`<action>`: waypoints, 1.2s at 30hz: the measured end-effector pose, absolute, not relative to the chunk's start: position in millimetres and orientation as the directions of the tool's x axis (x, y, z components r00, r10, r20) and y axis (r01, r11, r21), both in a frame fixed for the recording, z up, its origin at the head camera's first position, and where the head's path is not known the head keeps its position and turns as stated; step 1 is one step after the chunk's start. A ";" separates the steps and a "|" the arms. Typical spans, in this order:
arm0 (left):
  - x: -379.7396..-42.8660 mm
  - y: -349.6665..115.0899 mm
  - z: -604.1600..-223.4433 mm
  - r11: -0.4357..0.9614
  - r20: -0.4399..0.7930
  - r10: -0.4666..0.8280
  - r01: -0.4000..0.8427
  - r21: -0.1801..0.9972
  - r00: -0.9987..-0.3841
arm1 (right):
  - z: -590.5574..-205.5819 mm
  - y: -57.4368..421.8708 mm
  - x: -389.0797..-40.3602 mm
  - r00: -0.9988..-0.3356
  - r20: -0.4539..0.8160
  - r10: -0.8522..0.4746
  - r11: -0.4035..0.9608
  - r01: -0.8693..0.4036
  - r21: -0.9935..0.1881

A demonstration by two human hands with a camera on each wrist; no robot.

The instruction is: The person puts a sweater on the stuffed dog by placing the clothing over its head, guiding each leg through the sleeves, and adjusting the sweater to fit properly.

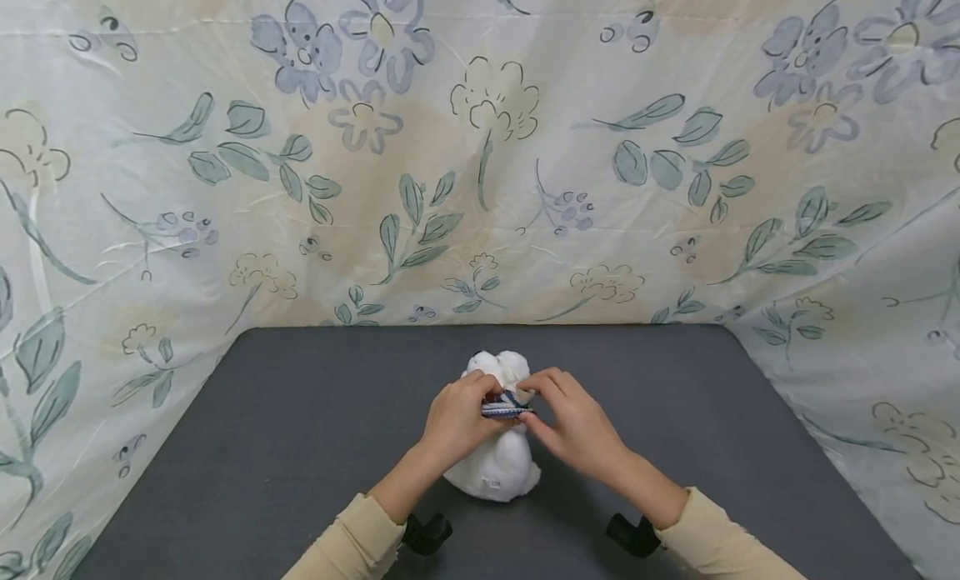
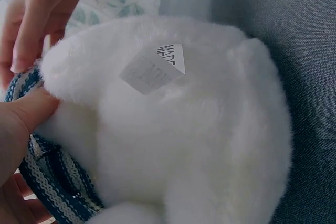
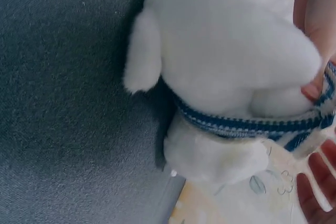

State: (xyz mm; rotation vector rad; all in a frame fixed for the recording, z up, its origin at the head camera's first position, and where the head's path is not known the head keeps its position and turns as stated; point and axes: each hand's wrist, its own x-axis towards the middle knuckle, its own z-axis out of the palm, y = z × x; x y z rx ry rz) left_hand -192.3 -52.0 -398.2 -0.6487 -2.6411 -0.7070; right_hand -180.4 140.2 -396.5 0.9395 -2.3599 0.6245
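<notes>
A white plush toy sits on the dark table with its label side toward me. Round its neck runs a blue-and-white knitted scarf. My left hand pinches the scarf from the left, its thumb pressed over the knit beside the white fur. On the other side, my right hand holds the scarf's end part between thumb and index finger. Its other fingers spread loosely past the knit in the right wrist view. The hands partly cover the scarf and the toy's head.
The dark grey table extends around the toy. A floral cloth hangs behind and along both sides. A black device sits by the left sleeve, and another black device by the right. A white label sticks out of the toy's fur.
</notes>
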 end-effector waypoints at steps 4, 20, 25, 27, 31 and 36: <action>-192.9 -52.3 -398.6 0.769 0.407 0.341 0.500 0.398 -0.848 | -398.7 142.7 -182.0 -0.687 0.543 -0.483 0.671 -0.689 -0.275; -193.5 -53.5 -398.4 0.726 0.404 0.401 0.554 0.407 -0.822 | -408.8 141.9 -186.6 -0.729 0.466 -0.502 0.678 -0.666 -0.311; -194.1 -55.0 -398.6 0.721 0.401 0.387 0.543 0.430 -0.830 | -411.0 141.2 -187.8 -0.725 0.471 -0.502 0.670 -0.671 -0.318; -194.8 -56.4 -398.8 0.711 0.400 0.394 0.550 0.438 -0.827 | -411.8 141.0 -188.6 -0.722 0.479 -0.499 0.668 -0.672 -0.318; -194.8 -60.4 -396.1 0.669 0.375 0.435 0.573 0.474 -0.819 | -412.8 140.7 -189.9 -0.723 0.491 -0.487 0.667 -0.670 -0.326; -194.9 -63.5 -393.7 0.656 0.338 0.450 0.563 0.502 -0.826 | -411.9 139.9 -189.3 -0.724 0.501 -0.475 0.662 -0.669 -0.338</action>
